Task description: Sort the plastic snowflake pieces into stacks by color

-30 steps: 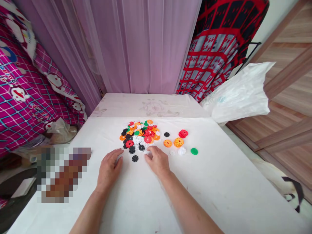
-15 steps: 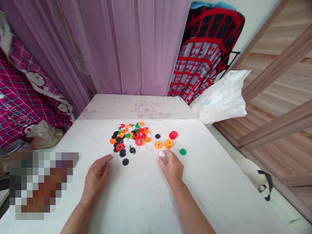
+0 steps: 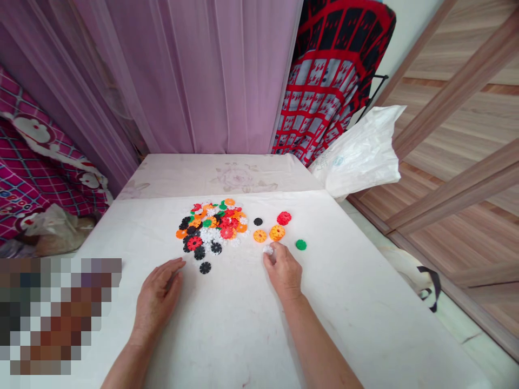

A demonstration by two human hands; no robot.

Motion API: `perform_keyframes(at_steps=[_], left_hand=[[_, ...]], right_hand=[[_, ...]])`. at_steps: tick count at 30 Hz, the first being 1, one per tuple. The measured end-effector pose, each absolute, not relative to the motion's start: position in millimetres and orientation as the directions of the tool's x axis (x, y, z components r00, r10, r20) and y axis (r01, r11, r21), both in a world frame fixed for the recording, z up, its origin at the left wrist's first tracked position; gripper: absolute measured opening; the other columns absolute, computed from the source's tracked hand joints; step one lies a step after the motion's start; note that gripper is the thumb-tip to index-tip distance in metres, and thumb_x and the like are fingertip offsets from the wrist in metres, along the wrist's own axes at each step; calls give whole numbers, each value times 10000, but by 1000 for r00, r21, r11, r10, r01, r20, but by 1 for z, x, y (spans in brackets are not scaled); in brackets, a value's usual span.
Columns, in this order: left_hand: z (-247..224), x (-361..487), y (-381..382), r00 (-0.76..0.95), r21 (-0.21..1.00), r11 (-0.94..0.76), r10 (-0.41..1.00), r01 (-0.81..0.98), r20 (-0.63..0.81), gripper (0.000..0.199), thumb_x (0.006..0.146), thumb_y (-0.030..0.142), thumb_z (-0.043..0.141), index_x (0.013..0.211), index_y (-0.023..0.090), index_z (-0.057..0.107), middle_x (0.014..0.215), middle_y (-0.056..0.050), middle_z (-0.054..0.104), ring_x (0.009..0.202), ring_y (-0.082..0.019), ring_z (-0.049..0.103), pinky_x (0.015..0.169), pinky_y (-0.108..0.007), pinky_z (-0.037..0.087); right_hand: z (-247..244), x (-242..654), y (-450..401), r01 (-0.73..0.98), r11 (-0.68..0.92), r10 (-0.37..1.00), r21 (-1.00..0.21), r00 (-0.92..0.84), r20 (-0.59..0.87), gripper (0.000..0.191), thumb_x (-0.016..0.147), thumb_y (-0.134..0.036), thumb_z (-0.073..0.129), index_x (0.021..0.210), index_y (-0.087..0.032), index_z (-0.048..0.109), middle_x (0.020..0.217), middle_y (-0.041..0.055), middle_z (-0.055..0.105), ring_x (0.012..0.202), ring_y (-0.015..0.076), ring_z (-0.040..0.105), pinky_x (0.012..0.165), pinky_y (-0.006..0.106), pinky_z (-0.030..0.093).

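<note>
My right hand [image 3: 285, 270] pinches a white notched plastic disc [image 3: 268, 249] between thumb and fingers, low over the table. Close by are an orange disc [image 3: 260, 235], a small stack of orange discs [image 3: 277, 232], a red stack [image 3: 284, 218], a black disc [image 3: 258, 221] and a green disc [image 3: 300, 245]. My left hand [image 3: 159, 292] lies on the cloth with thumb and fingers apart, nothing visible in it. Just right of its fingertips is a lone black disc [image 3: 205, 267]. Beyond it spreads a mixed pile of discs [image 3: 211, 233] in red, orange, white, black and green.
A white cloth [image 3: 227, 329] covers the table, with a rose-patterned strip [image 3: 178, 173] along the far end. At the far right edge leans a white plastic bag [image 3: 357, 156]. Purple curtains [image 3: 211, 81] hang behind, and a wooden door [image 3: 454, 124] stands to the right.
The view has shifted slightly, so everything sits a little further left. Relative to the table, both hands have barely moved, and the white disc remains in my right hand.
</note>
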State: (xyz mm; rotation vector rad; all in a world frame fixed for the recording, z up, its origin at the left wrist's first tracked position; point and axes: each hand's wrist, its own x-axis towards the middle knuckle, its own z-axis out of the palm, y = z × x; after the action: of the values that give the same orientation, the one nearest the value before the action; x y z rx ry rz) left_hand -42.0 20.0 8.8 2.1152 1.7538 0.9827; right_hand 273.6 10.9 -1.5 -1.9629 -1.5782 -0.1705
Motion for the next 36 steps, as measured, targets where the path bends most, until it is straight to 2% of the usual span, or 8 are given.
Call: perform_keyframes(at_steps=[4,7,14,19,22,25,31,36], left_hand=[[7,-43,21,66,560,-270,931,783,358,347,867,430,446,1019,237,692,1110,-61,722,1036,-240,662,961,-415,518],[5,-43,22,63,560,-275,928,782,368,342,870,425,450,1017,238,696,1108,-58,722,1037,-236,661,954,-408,521],[5,-40,26,61,587,-274,932,762,356,347,870,406,442,1023,234,702,1121,-60,721,1052,-233,654,971,-421,505],[8,-37,30,25,624,-249,938,741,345,367,866,412,433,1019,226,710,1112,-54,728,1026,-225,667,959,-396,509],[11,-35,33,15,641,-242,941,728,338,367,864,414,437,1009,222,713,1101,-52,733,1014,-225,673,948,-382,514],[13,-34,36,4,658,-228,946,718,324,349,857,397,451,1008,223,713,1082,-46,738,1001,-229,678,937,-375,520],[13,-34,38,-6,663,-225,945,714,327,339,867,374,449,1026,228,709,1092,-31,734,1006,-223,677,937,-360,518],[11,-34,41,14,642,-256,935,722,356,354,874,392,440,1010,222,720,1069,-44,742,985,-232,683,928,-370,520]], right_hand=[[3,273,7,918,-35,824,-395,250,509,220,849,-234,484,1001,-209,640,1017,47,667,819,139,616,645,214,424],[5,272,3,917,37,810,-398,206,549,221,860,-183,445,949,-209,647,988,37,666,785,123,608,650,208,420],[29,253,29,958,123,840,-257,38,542,162,857,-171,500,924,-212,642,958,49,696,961,205,546,833,314,368],[51,235,70,980,5,946,-199,60,319,144,805,-266,643,929,-193,635,899,89,700,1035,264,503,823,369,316],[56,230,84,987,-56,986,-149,79,149,209,797,-310,661,956,-178,630,897,101,701,1001,263,520,807,368,302],[57,229,89,989,-81,994,-123,90,66,223,811,-310,638,989,-176,622,906,100,699,990,255,535,798,359,292],[60,230,89,982,-99,994,-162,106,30,221,791,-253,617,1000,-182,613,923,92,705,975,248,569,821,356,297],[68,267,70,949,-56,990,-309,92,105,279,773,-252,622,1046,-217,584,924,27,721,947,226,586,843,353,320]])
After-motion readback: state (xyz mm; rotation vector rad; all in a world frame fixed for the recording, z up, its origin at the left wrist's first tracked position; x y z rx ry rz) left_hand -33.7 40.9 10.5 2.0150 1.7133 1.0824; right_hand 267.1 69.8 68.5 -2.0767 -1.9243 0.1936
